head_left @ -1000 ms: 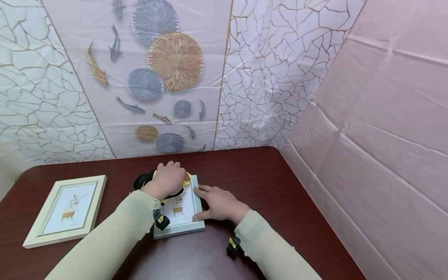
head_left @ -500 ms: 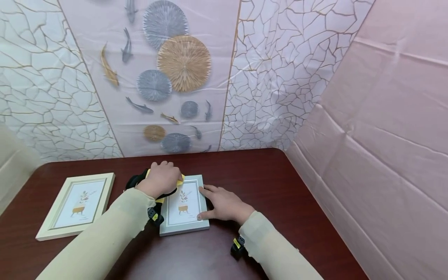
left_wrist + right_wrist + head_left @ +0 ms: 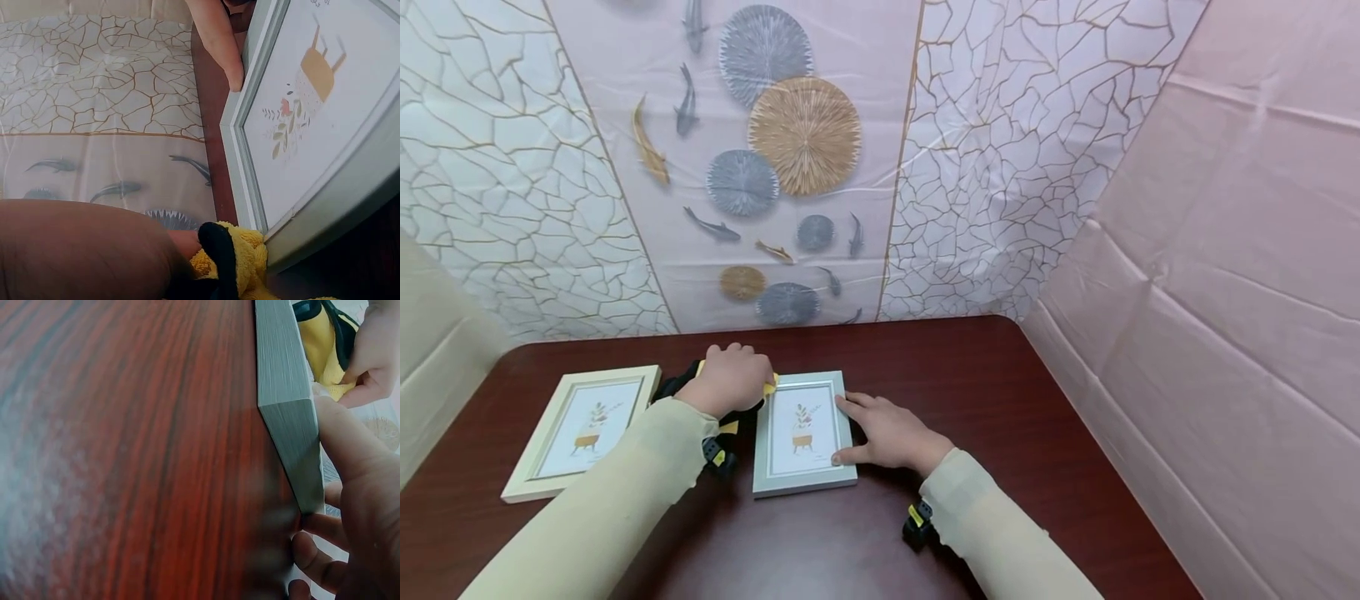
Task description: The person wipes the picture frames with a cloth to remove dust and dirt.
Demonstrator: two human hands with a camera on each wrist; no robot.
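A pale blue-grey picture frame (image 3: 805,483) lies face up on the dark red table, with a potted plant printed on its picture. My left hand (image 3: 732,381) grips a yellow cloth with black trim (image 3: 250,256) at the frame's upper left edge. Much of the cloth is hidden under that hand in the head view. At the frame's right side, my right hand (image 3: 891,433) holds the edge: the thumb is on the near right corner, and the bent fingers are against the outer side, as the right wrist view shows.
A cream picture frame (image 3: 523,487) with a similar print lies to the left, close to my left forearm. The table (image 3: 955,358) ends at a wall covered with patterned sheeting (image 3: 985,167); plain pink sheeting (image 3: 1240,250) hangs along the right.
My left hand has slid left with the cloth, from over the picture to the frame's left edge. The right hand keeps its place on the frame. The head view has shifted slightly left.
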